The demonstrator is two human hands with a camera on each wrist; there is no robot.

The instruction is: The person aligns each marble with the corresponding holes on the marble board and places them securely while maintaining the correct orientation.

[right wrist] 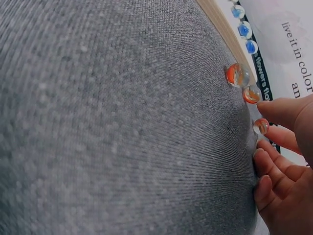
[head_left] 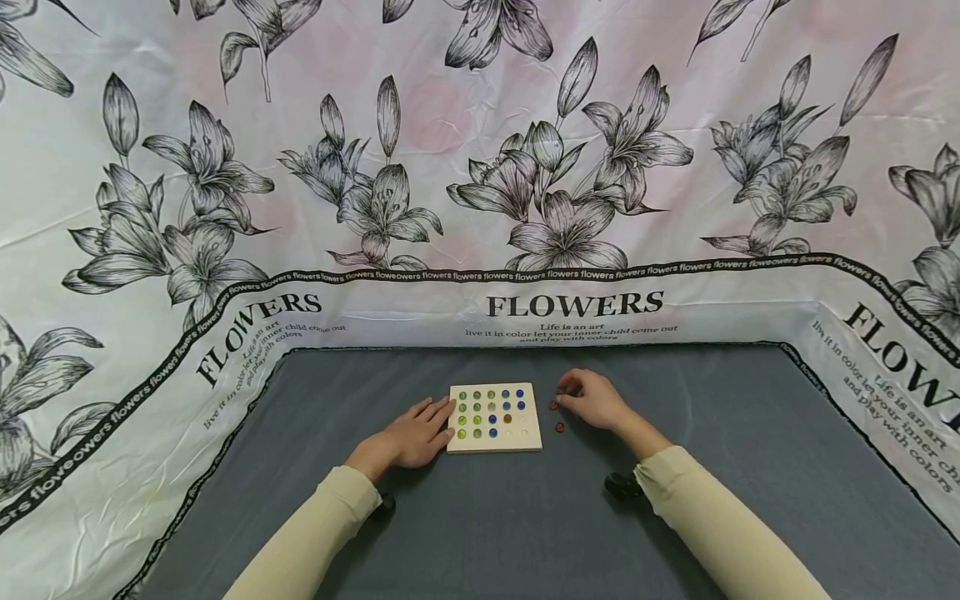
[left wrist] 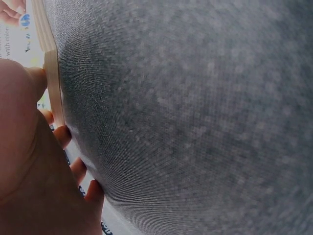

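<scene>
A pale wooden board [head_left: 493,451] with rows of round hollows lies between the hands. Green, blue and one brownish-orange marble [head_left: 507,419] fill most hollows; three at the near right corner are bare. My left hand [head_left: 417,433] rests along the board's left side, fingers extended, fingertips and thumb at its edge. Right of the board, my right hand [head_left: 592,400] is bent low over the table. A clear orange-swirled marble [right wrist: 261,127] sits at its index fingertip, with a small gap below the thumb. Two similar marbles, one nearer [right wrist: 238,75] and one by the thumb [right wrist: 252,94], lie beside the board.
Dark grey cloth [head_left: 480,525] covers the table. Behind and along both sides stands a white floral fabric [head_left: 420,200] with printed lettering. Black wrist straps show at the left cuff [head_left: 384,505] and right cuff [head_left: 622,486].
</scene>
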